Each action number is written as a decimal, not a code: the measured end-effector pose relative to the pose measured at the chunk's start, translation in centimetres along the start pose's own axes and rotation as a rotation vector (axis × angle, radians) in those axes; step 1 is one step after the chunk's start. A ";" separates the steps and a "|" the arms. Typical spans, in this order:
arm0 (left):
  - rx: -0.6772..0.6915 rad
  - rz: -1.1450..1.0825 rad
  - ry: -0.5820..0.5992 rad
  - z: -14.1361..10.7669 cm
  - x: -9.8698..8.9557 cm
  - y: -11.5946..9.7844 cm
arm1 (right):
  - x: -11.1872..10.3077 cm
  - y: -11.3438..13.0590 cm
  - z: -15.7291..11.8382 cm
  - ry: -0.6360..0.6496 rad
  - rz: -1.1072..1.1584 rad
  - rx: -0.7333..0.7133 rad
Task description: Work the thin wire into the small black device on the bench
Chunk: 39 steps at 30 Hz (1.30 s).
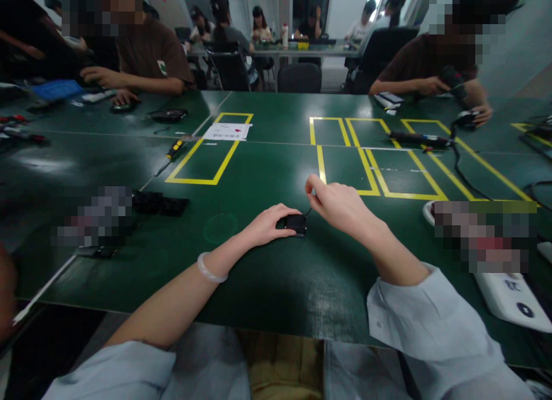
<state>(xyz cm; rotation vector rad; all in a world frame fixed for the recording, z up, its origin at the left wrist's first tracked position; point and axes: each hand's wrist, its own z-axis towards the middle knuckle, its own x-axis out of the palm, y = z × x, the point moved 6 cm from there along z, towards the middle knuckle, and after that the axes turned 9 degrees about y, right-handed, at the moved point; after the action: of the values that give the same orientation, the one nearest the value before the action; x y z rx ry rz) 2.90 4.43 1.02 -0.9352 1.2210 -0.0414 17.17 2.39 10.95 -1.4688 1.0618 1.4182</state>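
Observation:
A small black box-shaped part (295, 223) rests on the green table (267, 285) in front of me. My left hand (269, 225) grips it from the left, thumb along the near side and fingers along the far side. At the part's right edge, a thin dark rod (308, 213) slants up to my right hand (336, 202), whose fingers are pinched round its upper end. Whether the rod is a tool or a piece of the part is too small to tell.
A yellow-black screwdriver (175, 150) and a paper sheet (227, 131) lie ahead on the left. Black parts (161, 204) are nearer left. A black electric tool (420, 139) with a cable and a white device (513, 296) are on the right. People sit across the table.

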 end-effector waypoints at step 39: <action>-0.005 -0.017 -0.002 0.0 0.1 0.1 | 0.2 0.1 0.1 -0.005 0.043 -0.015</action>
<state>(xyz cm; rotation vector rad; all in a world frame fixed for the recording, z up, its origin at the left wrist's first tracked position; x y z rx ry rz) 2.93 4.45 0.86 -0.9500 1.2121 -0.0504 17.05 2.46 10.79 -1.4601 1.0880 1.4626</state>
